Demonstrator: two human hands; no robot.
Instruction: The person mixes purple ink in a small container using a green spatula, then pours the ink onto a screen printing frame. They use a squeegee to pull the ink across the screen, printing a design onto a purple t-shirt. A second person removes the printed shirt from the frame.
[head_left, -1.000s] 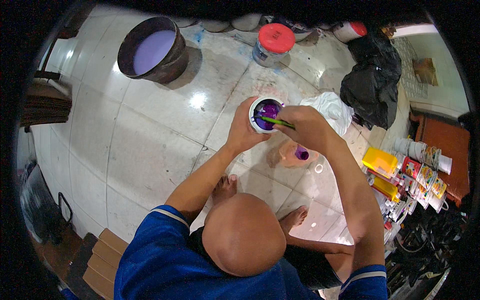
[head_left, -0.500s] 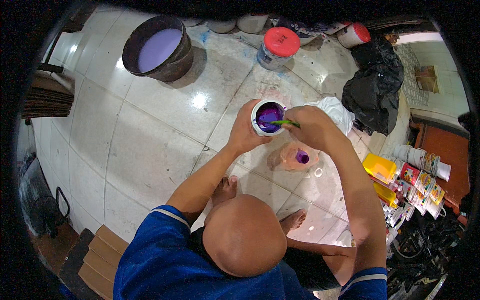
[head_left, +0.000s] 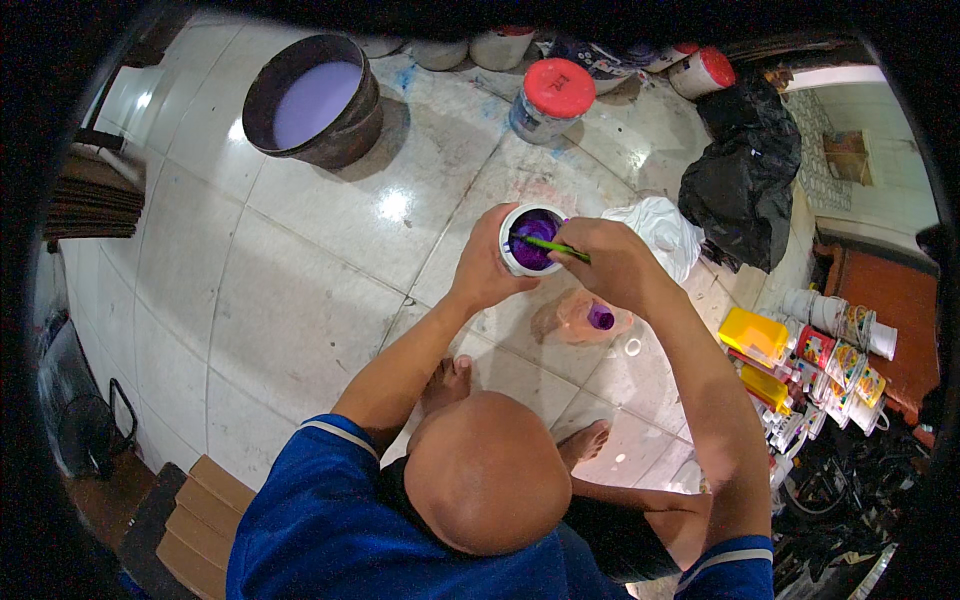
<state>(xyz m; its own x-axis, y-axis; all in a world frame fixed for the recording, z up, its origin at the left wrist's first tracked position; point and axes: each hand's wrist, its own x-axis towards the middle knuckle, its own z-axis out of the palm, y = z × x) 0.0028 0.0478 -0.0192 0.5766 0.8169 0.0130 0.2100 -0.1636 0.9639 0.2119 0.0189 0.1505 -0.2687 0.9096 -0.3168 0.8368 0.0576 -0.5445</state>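
Note:
My left hand (head_left: 483,262) is wrapped round the side of a white round tub (head_left: 507,262) with thick purple paint (head_left: 530,256) inside. A thin green stick-like tool (head_left: 546,244) slants over the rim, its dark end in the tub against the purple. My right hand (head_left: 603,258) is closed on the outer end of this stick, at the tub's right side. Just below the hands, a pinkish see-through plastic bag (head_left: 565,316) lies on the floor with a small purple-stained cup-like thing (head_left: 600,317) on it. A white ring (head_left: 632,347) lies beside them.
A dark bucket (head_left: 365,130) of pale lilac liquid stands at the far left. A red-lidded pail (head_left: 558,90) stands ahead, with more pails behind. Right: white cloth (head_left: 660,235), a black plastic bag (head_left: 740,180), stacked containers and yellow jugs (head_left: 755,335). Cardboard (head_left: 205,520) lies lower left.
My right hand has shifted slightly, and the green stick now reaches further left across the tub, with more of it showing. My left hand keeps its hold on the tub.

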